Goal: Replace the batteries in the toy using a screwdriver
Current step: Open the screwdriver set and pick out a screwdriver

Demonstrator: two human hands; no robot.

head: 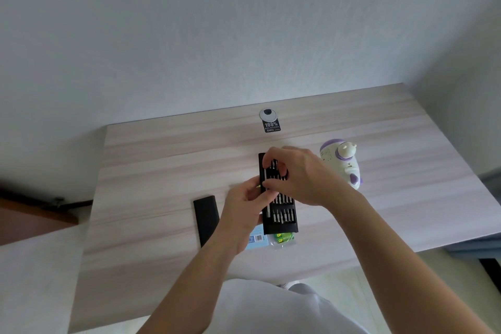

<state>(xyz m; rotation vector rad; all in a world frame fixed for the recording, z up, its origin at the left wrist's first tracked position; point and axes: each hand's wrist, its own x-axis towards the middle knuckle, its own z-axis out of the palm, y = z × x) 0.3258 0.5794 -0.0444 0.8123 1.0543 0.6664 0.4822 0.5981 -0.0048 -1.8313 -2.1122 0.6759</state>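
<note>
A black screwdriver bit tray [283, 218] lies in the middle of the wooden table [162, 165], with rows of metal bits and a silver driver handle along its left side. My left hand [244, 214] grips the tray's left edge. My right hand [301, 173] hovers over the tray's far half, its fingertips pinched among the bits; what they hold is hidden. A white and purple toy [343, 163] lies on the table to the right of my hands. A pack of green batteries [283, 238] pokes out from under the tray's near end.
The tray's black sleeve [206, 218] lies to the left of my left hand. A light blue card with a barcode [256, 241] sits beside the batteries. A round cable grommet with a black sticker [269, 119] is near the table's far edge, against the wall.
</note>
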